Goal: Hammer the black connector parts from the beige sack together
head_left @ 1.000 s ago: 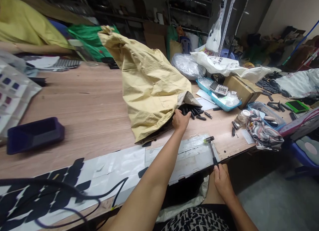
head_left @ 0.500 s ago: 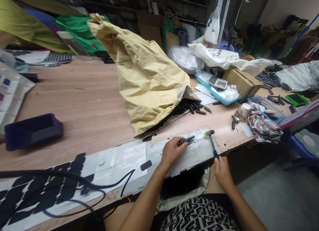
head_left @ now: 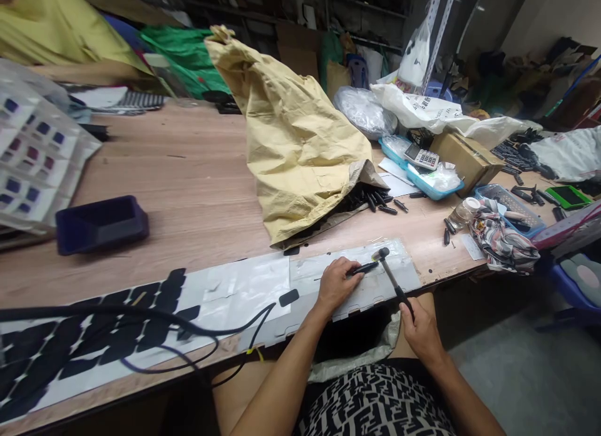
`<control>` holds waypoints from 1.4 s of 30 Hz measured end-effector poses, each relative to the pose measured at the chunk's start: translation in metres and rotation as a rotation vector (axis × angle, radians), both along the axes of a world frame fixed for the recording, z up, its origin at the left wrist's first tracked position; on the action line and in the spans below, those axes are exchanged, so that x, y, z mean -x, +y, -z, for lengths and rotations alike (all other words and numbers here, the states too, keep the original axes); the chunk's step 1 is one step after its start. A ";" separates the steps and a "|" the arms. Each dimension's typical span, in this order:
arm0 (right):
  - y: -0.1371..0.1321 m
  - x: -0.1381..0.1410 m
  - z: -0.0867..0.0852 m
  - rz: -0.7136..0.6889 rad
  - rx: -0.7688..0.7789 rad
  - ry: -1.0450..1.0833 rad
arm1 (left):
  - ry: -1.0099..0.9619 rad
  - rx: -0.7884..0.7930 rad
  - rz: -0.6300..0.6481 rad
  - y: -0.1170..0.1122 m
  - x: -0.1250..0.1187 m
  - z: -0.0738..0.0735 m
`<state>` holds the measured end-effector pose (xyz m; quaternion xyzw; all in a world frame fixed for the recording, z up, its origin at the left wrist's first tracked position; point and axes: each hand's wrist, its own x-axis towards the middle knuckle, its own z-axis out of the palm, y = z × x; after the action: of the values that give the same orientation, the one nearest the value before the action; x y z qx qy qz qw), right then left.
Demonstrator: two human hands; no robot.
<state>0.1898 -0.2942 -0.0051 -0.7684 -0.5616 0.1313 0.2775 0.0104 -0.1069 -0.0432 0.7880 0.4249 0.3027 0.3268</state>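
Observation:
My left hand (head_left: 337,284) is closed on a slim, dark, pointed piece (head_left: 364,269), holding it low over the light grey board (head_left: 394,279) at the table's front edge. What exactly the piece is, I cannot make out. My right hand (head_left: 420,329) grips the black handle of a small mallet (head_left: 390,276). The mallet's dark head, with a yellowish face, is close to the tip of the slim piece; whether they touch is unclear. Similar slim black pieces (head_left: 375,198) spill from the mouth of a large tan sack (head_left: 300,148) beyond my hands.
To the left are a dark purple tray (head_left: 101,226), black cables (head_left: 141,312) and flat black pads (head_left: 154,298). At right stand a blue basket (head_left: 436,185) with a calculator, a cardboard box (head_left: 467,160) and a jar (head_left: 464,213). A person in yellow (head_left: 70,32) sits across the table.
The mallet's head has moved left, towards the slim black piece in my left hand. The view has turned slightly left, so the surroundings appear shifted right.

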 end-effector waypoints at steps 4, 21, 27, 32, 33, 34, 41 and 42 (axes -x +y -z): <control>0.000 0.007 -0.004 -0.025 0.014 -0.047 | -0.003 0.013 -0.011 -0.001 -0.001 -0.001; 0.003 0.017 -0.012 -0.059 0.156 -0.028 | 0.012 0.031 -0.036 0.000 -0.003 -0.005; 0.012 -0.019 -0.004 0.159 0.106 -0.065 | 0.031 0.017 -0.027 0.001 -0.002 -0.006; 0.018 -0.039 0.010 0.250 0.159 -0.055 | -0.015 0.026 0.133 -0.004 0.009 -0.017; 0.018 -0.039 0.011 0.248 0.165 -0.054 | -0.028 0.021 0.171 -0.009 0.013 -0.020; 0.019 -0.040 0.012 0.241 0.174 -0.053 | -0.039 0.010 0.208 -0.015 0.018 -0.022; 0.018 -0.040 0.012 0.222 0.197 -0.086 | 0.067 -0.103 0.335 -0.061 0.044 -0.021; 0.018 -0.040 0.013 0.222 0.194 -0.087 | 0.068 -0.099 0.338 -0.062 0.044 -0.021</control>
<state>0.2299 -0.2761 -0.0177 -0.8538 -0.4696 0.1201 0.1902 -0.0334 -0.1690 -0.0224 0.8731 0.2818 0.2374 0.3191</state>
